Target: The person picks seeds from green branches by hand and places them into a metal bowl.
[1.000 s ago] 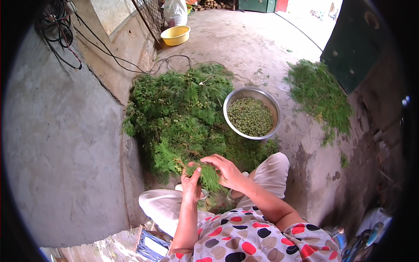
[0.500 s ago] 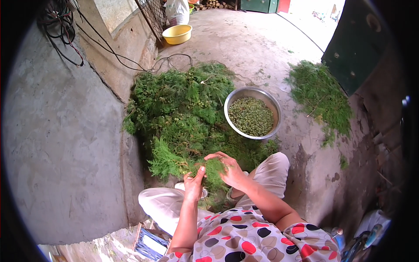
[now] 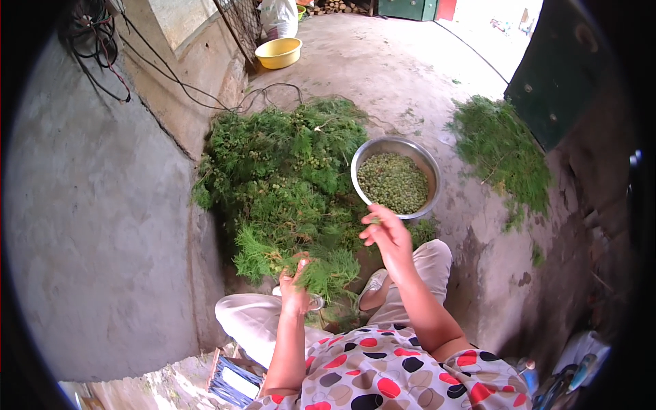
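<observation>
My left hand [image 3: 294, 290] is closed round a feathery evergreen branch [image 3: 331, 273], whose fronds spread out to both sides between my knees. Up beside the near rim of a round metal basin [image 3: 435, 179] is my right hand [image 3: 386, 236], its fingers curled in. A speck of green shows between those fingers, too small to name. Many small round green cones [image 3: 393, 181] fill the lower part of the basin. Just left of it lies a big heap of cut evergreen branches [image 3: 273, 157], some bearing similar cones.
A smaller pile of green sprigs [image 3: 499, 150] lies on the right by a dark green door [image 3: 557, 75]. At the back left stand a yellow tub [image 3: 279, 55] and a white sack [image 3: 278, 19]. Black cables [image 3: 184, 85] run down the left wall [image 3: 96, 225] to the floor.
My right hand has left the branch and moved up and right to the basin's near rim. My left hand keeps its hold on the branch, slightly lower and to the left.
</observation>
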`<action>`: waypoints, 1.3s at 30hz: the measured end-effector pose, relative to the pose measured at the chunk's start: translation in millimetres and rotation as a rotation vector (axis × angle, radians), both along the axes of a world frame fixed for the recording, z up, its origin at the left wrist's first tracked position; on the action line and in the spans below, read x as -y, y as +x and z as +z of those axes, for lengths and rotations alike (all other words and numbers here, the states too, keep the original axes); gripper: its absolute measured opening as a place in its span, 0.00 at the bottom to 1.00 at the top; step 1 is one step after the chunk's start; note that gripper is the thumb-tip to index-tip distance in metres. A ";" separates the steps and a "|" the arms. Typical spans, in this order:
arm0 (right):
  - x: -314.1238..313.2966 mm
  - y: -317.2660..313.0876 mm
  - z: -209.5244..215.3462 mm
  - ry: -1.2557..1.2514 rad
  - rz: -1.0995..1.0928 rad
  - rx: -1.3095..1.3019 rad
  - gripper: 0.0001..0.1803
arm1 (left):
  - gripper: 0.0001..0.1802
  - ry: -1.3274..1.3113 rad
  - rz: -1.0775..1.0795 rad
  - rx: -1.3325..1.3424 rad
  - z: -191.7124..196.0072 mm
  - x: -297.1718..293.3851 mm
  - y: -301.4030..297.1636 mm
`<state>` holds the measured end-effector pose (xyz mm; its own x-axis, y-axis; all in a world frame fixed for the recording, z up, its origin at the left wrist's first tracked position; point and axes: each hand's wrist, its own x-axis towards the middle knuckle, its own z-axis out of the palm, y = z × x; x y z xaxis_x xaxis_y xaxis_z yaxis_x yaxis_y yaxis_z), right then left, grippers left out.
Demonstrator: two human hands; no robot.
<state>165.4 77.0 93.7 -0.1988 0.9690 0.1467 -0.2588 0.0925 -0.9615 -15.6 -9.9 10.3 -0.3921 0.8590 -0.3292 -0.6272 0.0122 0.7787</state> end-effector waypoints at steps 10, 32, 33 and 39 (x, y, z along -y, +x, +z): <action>-64.0 29.1 17.6 0.729 -0.666 1.032 0.18 | 0.16 0.127 -0.006 0.013 14.1 -5.2 -0.7; -11.9 -14.8 -24.8 0.468 -0.157 0.493 0.10 | 0.18 0.097 -0.063 -0.123 16.3 -2.4 4.2; -13.9 -10.2 -14.6 0.436 -0.232 0.452 0.10 | 0.18 0.081 -0.044 -0.117 16.2 -1.1 2.4; -53.9 40.0 4.7 0.810 -0.596 0.650 0.17 | 0.16 0.147 -0.179 -0.243 15.9 -4.5 -1.9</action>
